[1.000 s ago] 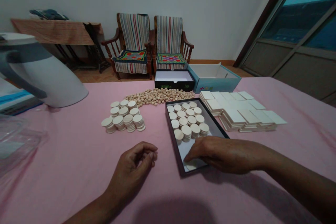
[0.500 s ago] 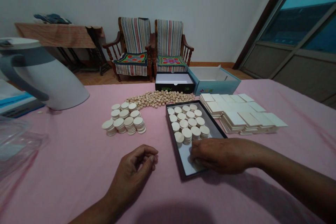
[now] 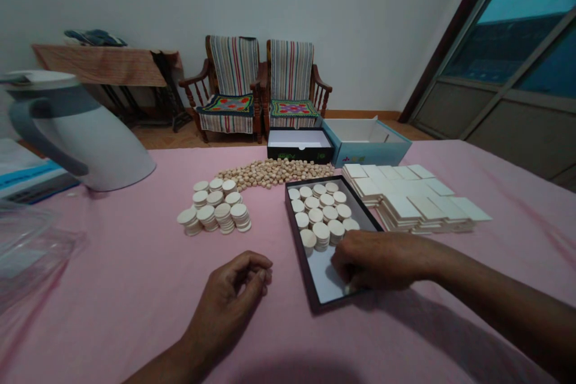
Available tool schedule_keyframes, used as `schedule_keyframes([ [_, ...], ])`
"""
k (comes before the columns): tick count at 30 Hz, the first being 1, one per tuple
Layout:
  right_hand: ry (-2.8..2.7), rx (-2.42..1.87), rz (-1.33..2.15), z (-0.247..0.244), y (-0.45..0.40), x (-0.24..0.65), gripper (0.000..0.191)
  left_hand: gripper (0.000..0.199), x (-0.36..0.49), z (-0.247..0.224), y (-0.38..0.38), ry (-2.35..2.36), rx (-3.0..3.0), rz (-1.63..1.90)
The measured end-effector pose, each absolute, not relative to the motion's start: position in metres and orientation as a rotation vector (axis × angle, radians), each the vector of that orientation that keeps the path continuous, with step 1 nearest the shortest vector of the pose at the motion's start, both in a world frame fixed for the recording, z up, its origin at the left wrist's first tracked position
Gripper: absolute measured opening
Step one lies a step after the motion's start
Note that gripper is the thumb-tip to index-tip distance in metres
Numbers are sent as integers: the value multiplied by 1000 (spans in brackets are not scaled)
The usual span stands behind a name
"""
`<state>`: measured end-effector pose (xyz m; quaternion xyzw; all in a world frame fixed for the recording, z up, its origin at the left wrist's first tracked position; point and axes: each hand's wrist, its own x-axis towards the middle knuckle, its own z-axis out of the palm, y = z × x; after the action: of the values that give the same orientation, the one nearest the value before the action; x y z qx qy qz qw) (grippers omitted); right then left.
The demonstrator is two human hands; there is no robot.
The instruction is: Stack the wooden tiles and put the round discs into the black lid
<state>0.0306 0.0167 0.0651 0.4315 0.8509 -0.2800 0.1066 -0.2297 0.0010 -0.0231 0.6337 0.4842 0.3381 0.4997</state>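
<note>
My right hand [image 3: 371,261] reaches into the near right part of a shallow dark-rimmed box [image 3: 305,276]. Its fingers are curled downward and closed, and whatever they may hold is hidden beneath them. Stacks of round wooden discs [image 3: 321,232] stand in rows in the box, just beyond the fingers. My left hand [image 3: 238,291] rests on the pink cloth left of the box, fingers loosely curled in and thumb close to them, with nothing visible inside. More stacked wooden discs [image 3: 222,216] stand on the cloth beyond it.
Small wooden cubes [image 3: 274,173] lie in a heap behind the box. Stacked square wooden tiles [image 3: 418,198] are on the right. A black box [image 3: 299,153] and a blue box [image 3: 371,150] sit at the far edge. On the left are a white jug [image 3: 99,138] and clear plastic packaging [image 3: 31,252].
My right hand has shifted slightly right inside the box, its wrist bending more and fingers pointing further down. My left hand stays in place. The view has tilted up a little.
</note>
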Motion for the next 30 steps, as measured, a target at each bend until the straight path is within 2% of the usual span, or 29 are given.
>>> schedule_keyframes([
  [5,2466,1395,-734,73,11,31,10,17,-230,-23,1,1158,1544,817],
  [12,2534,1931,-527,96,9,57,13,16,-230,-22,0,1160,1558,810],
  [17,2380,2235,-310,84,16,69,10,16,-230,-21,-1,1145,1559,831],
  [25,2211,2270,121,61,8,54,10,15,-230,-21,-3,1140,1614,835],
  [30,2121,2224,227,56,8,44,11,16,-231,-22,-3,1129,1634,831],
])
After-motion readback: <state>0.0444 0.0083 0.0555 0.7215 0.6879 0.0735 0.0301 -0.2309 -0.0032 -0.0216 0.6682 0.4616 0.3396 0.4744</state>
